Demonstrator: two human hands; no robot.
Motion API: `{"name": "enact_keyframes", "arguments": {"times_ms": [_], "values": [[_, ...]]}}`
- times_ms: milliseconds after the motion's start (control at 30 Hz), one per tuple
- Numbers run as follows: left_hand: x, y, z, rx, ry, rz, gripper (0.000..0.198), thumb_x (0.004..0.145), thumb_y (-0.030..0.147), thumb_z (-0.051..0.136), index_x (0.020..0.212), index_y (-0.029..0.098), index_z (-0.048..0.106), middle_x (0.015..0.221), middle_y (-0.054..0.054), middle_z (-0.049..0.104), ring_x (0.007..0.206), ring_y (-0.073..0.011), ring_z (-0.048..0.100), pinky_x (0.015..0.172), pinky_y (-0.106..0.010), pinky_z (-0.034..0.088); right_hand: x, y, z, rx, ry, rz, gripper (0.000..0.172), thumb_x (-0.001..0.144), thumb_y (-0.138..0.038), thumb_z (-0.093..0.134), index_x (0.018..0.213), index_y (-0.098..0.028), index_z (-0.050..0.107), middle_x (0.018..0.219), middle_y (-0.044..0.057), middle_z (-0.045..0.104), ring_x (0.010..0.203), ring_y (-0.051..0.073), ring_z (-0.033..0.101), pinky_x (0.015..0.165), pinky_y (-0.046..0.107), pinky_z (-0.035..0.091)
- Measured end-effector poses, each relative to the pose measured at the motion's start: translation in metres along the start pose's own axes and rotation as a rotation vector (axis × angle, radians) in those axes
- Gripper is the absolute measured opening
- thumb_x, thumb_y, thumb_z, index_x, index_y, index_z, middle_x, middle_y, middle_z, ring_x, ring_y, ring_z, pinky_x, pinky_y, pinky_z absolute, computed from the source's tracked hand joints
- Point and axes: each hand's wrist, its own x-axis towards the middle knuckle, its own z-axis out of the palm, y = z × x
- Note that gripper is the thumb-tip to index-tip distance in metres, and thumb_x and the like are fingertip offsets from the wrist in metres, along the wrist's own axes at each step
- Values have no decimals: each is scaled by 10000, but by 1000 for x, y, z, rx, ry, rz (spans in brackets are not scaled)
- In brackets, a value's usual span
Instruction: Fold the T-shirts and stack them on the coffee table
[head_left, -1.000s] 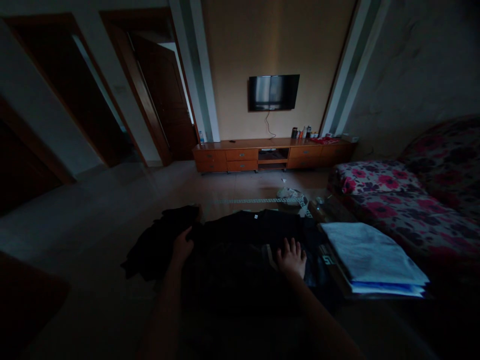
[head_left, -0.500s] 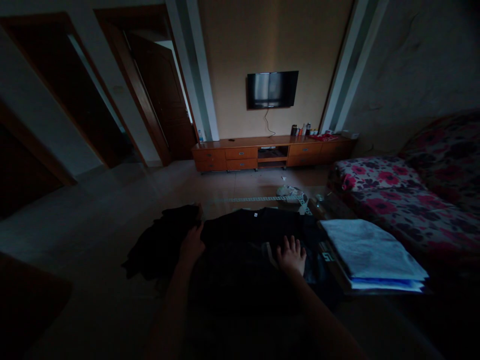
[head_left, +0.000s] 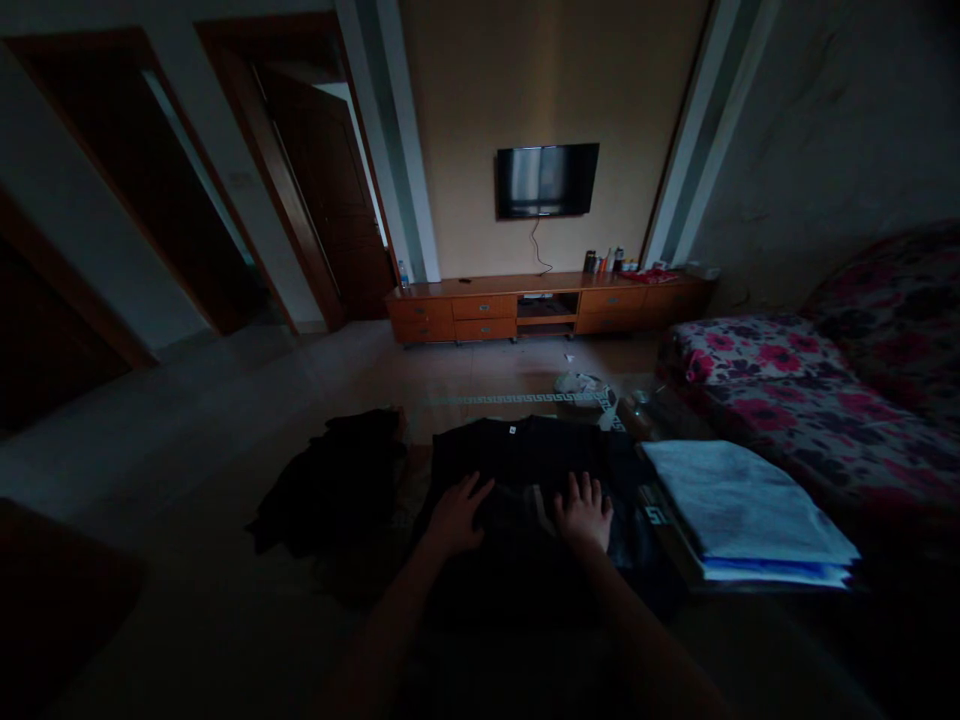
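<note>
A dark T-shirt (head_left: 517, 465) lies spread on a low glass table, its white neck label at the far side. My left hand (head_left: 457, 515) rests on the shirt's left part with its fingers apart. Flat on the right part lies my right hand (head_left: 583, 512), fingers spread, beside a pale mark on the cloth. A heap of black clothing (head_left: 330, 485) sits to the left of the shirt. On the right is a stack of folded light-blue and white cloth (head_left: 750, 500). The shirt's near edge is lost in the dark.
The table's patterned glass edge (head_left: 510, 399) shows behind the shirt, with a crumpled plastic bag (head_left: 581, 384) at its far right. A floral sofa (head_left: 795, 375) stands to the right. Beyond are a wooden TV cabinet (head_left: 484, 308) and a wall television (head_left: 547, 180).
My left hand has moved right, from the shirt's left edge onto its front, and the shirt's left side now lies closer in. My right hand has stayed in place.
</note>
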Motion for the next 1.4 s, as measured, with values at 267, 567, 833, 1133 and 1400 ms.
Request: {"name": "enact_keyframes", "arguments": {"times_ms": [267,567,833,1133,1400], "values": [[-29,-42,7,29,127,-525,826,800,153,556,1570,74,269,1611,-235,316,1484,-334,327,1194,-453,289,-2,0,-1,18,33,-10,651,984,-494,305,1575,-227,350,1657,102,263,1523,302,170,1188,528,133],[-41,-61,5,-144,97,-650,430,962,182,410,1359,159,573,1325,-124,670,1196,-205,643,1006,-289,473,0,4,6,2,32,-15,658,989,-504,290,1583,-224,331,1658,117,254,1527,306,162,1187,539,126],[-52,-70,-7,-115,55,-725,411,896,192,464,1270,218,632,1181,-147,715,1036,-279,708,840,-371,541,-2,-12,2,11,-102,-23,662,1001,-502,305,1605,-236,260,1683,102,175,1540,312,114,1187,558,126],[-25,-55,6,130,365,-321,510,902,180,424,1396,164,547,1483,-133,521,1385,-241,466,1155,-393,363,34,13,-36,314,-36,141,422,965,-399,427,1310,-244,614,1443,145,508,1316,326,462,1061,557,355],[-17,-73,53,131,281,-243,627,984,468,368,1553,205,368,1624,-110,353,1517,-290,276,1223,-503,234,65,78,-39,423,175,594,719,884,-452,527,1431,-6,391,1311,325,519,1215,398,569,943,503,502]]}}
